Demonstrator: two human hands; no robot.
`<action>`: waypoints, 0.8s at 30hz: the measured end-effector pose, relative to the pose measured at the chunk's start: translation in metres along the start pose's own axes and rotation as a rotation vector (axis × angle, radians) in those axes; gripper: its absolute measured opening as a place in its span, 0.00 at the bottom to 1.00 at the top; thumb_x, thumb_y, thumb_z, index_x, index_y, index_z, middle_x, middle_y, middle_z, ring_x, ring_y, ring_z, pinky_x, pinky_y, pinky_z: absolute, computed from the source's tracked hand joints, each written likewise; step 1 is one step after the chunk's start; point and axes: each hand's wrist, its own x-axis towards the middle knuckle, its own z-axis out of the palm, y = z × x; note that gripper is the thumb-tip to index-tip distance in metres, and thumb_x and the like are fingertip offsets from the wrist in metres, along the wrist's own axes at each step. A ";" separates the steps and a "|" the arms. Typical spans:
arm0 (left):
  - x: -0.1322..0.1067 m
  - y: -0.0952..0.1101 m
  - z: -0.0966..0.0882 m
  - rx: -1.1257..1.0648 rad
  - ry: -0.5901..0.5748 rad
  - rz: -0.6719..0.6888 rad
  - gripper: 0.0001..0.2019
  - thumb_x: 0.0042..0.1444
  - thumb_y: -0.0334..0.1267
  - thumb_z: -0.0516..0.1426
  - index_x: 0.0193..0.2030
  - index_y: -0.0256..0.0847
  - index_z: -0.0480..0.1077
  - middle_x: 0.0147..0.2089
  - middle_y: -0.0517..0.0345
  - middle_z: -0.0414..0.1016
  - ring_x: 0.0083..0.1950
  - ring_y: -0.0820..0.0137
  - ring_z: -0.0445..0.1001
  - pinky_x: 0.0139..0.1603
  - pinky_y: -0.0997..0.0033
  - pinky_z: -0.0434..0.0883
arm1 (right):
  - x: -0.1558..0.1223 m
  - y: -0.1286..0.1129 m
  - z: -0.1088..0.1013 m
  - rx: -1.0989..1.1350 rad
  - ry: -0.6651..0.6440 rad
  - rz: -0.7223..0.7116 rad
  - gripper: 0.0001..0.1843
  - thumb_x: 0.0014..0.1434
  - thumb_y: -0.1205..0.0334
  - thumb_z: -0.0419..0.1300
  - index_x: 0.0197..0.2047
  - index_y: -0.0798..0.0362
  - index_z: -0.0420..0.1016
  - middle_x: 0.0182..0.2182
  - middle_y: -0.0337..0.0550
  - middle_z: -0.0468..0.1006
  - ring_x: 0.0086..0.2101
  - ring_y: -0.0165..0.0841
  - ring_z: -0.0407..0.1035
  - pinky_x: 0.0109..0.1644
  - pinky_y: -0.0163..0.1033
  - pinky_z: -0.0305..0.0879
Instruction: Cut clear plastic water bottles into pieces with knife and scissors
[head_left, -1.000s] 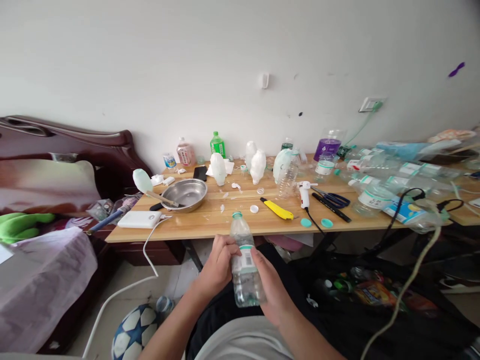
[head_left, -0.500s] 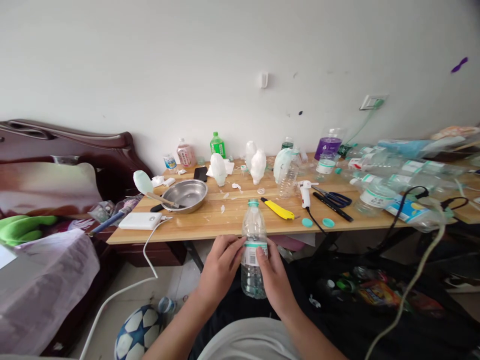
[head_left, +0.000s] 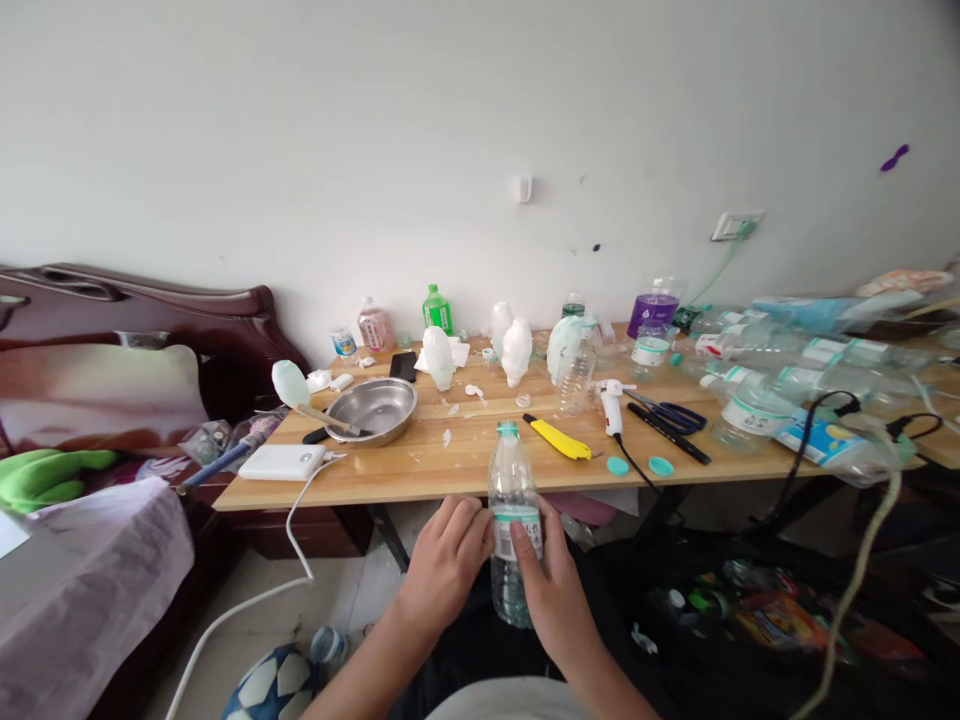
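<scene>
A clear plastic bottle (head_left: 513, 470) with a green cap stands nearly upright above my lap, just in front of the table edge. My right hand (head_left: 553, 560) is wrapped round its right side, thumb across the white and green label (head_left: 504, 538). At the label's left edge, the fingers of my left hand (head_left: 450, 550) are curled and pinched together; the fingertips are partly hidden. Beyond the bottle, a yellow utility knife (head_left: 556, 437) lies on the table, close to a white glue gun (head_left: 613, 408) and two green discs (head_left: 661, 467).
On the wooden table (head_left: 427, 470) are a metal bowl (head_left: 375, 405), a white power bank (head_left: 281, 461), white bulb-shaped pieces (head_left: 517, 352), scissors (head_left: 675, 414) and a black pen (head_left: 669, 432). Several bottles (head_left: 754, 405) lie at the right. A cable (head_left: 862, 570) hangs in front there.
The view has tilted up slightly, so the scene sits lower. My left fingers have curled in more tightly at the label's edge. The bottle remains in my right hand.
</scene>
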 end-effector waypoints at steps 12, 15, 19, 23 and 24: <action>-0.028 -0.020 0.012 -0.645 -0.236 -0.366 0.10 0.47 0.19 0.55 0.29 0.39 0.68 0.33 0.56 0.72 0.35 0.73 0.70 0.34 0.78 0.68 | -0.012 0.067 0.009 -0.014 -0.020 0.052 0.29 0.61 0.39 0.52 0.57 0.49 0.66 0.52 0.47 0.79 0.52 0.38 0.73 0.53 0.35 0.70; -0.054 -0.016 0.019 -0.718 -0.359 -0.463 0.10 0.44 0.19 0.55 0.29 0.38 0.68 0.33 0.56 0.71 0.35 0.73 0.68 0.34 0.78 0.66 | -0.030 0.083 0.013 -0.009 -0.018 0.116 0.30 0.59 0.37 0.52 0.54 0.51 0.68 0.47 0.49 0.81 0.47 0.40 0.76 0.48 0.36 0.71; -0.093 -0.002 0.026 -0.792 -0.446 -0.571 0.10 0.44 0.20 0.55 0.30 0.38 0.67 0.33 0.58 0.68 0.34 0.73 0.66 0.34 0.76 0.64 | -0.053 0.094 0.015 -0.008 -0.029 0.205 0.31 0.57 0.38 0.54 0.53 0.54 0.68 0.45 0.51 0.82 0.45 0.41 0.77 0.47 0.36 0.71; -0.106 0.001 0.032 -0.821 -0.444 -0.597 0.08 0.51 0.23 0.53 0.34 0.40 0.66 0.36 0.57 0.66 0.37 0.71 0.65 0.37 0.74 0.63 | -0.058 0.095 0.014 0.012 -0.008 0.170 0.31 0.58 0.38 0.54 0.54 0.53 0.69 0.47 0.50 0.81 0.48 0.41 0.75 0.50 0.36 0.70; -0.105 -0.001 0.034 -0.824 -0.439 -0.551 0.06 0.53 0.26 0.53 0.36 0.40 0.67 0.37 0.57 0.67 0.38 0.71 0.66 0.40 0.72 0.64 | -0.058 0.096 0.014 0.008 0.021 0.163 0.31 0.58 0.38 0.54 0.54 0.53 0.69 0.48 0.51 0.80 0.48 0.41 0.75 0.50 0.36 0.70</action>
